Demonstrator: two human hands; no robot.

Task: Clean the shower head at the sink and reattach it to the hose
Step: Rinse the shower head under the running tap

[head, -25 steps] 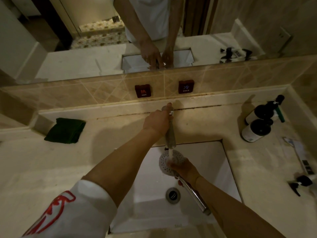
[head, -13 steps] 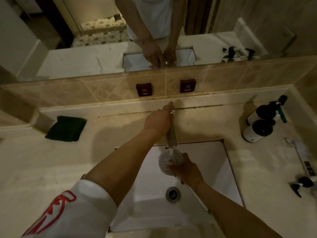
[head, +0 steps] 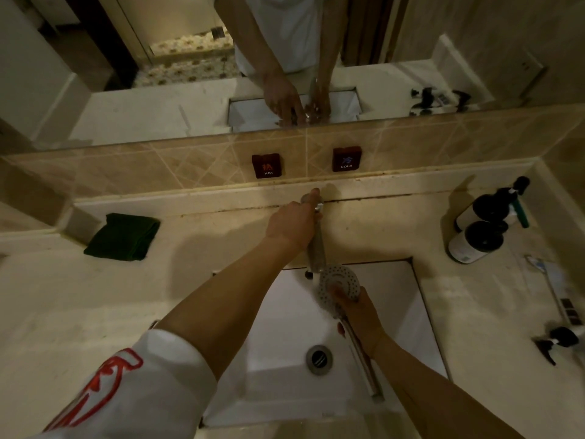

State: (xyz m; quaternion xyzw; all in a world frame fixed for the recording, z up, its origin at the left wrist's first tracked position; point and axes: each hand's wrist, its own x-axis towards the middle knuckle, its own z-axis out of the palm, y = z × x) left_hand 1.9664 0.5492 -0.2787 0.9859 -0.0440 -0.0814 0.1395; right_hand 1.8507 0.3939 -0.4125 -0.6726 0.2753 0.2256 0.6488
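Gripping the chrome faucet lever (head: 311,202), left hand (head: 292,224) has fingers curled over its top, at the back of the counter. Right hand (head: 356,312) fingers are wrapped round the round perforated chrome shower head (head: 337,282) at its neck, thumb across the face. Head sits just below the long chrome faucet spout (head: 316,248), over the white rectangular sink basin (head: 278,312). Its chrome handle (head: 364,365) runs back under the palm. Folded dark green cloth (head: 123,236) lies well left of the left fingers.
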